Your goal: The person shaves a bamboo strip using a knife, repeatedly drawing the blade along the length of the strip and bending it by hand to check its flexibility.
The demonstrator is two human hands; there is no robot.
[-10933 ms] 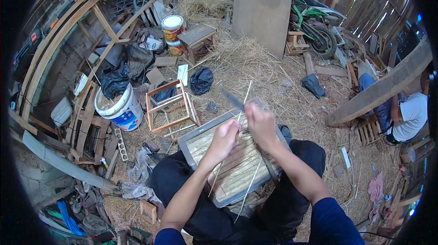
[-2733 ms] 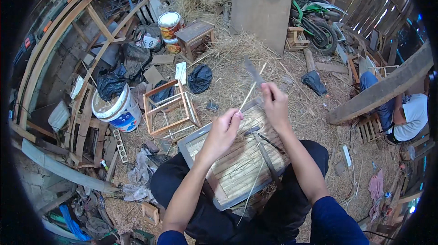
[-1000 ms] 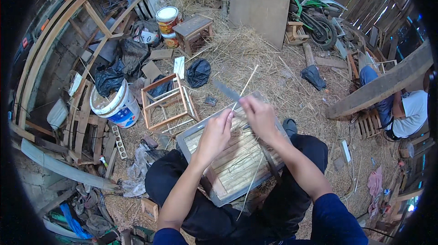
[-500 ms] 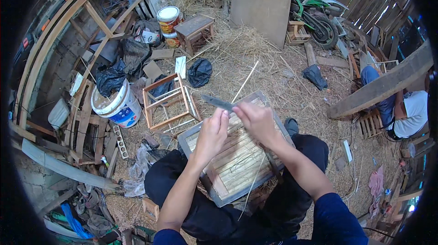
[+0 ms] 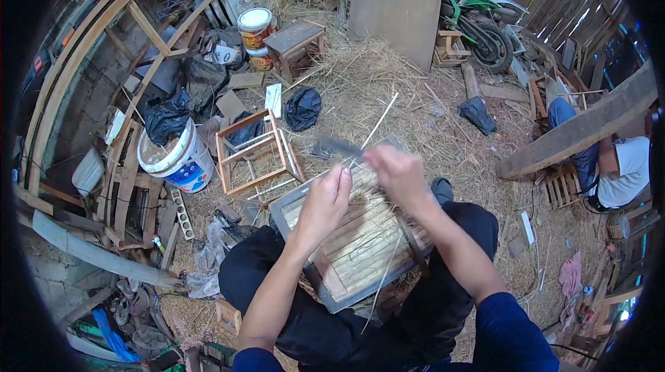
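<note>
My right hand (image 5: 400,176) is closed around a knife, whose grey blade (image 5: 339,146) points left and is slightly smeared by motion. Pinched in my left hand (image 5: 323,200) is a thin pale strip (image 5: 381,119), like split bamboo or cane, which slants up and to the right past the blade. Both hands are above a dark-framed panel (image 5: 360,244) lying across my lap, its face made of pale slats. Loose thin fibres lie on the slats, and a longer strip (image 5: 386,276) hangs over the near edge.
Beyond the panel stands a small wooden frame (image 5: 287,147), with a white bucket (image 5: 197,167) to its left. A low stool (image 5: 296,39) and paint tins (image 5: 255,20) are farther back. At right, a person (image 5: 620,174) sits behind a slanted beam (image 5: 582,126). Straw covers the floor.
My right hand has moved slightly right and toward me with the knife, the blade drawing along the strip. My left hand has stayed nearly in place, moving slightly right.
</note>
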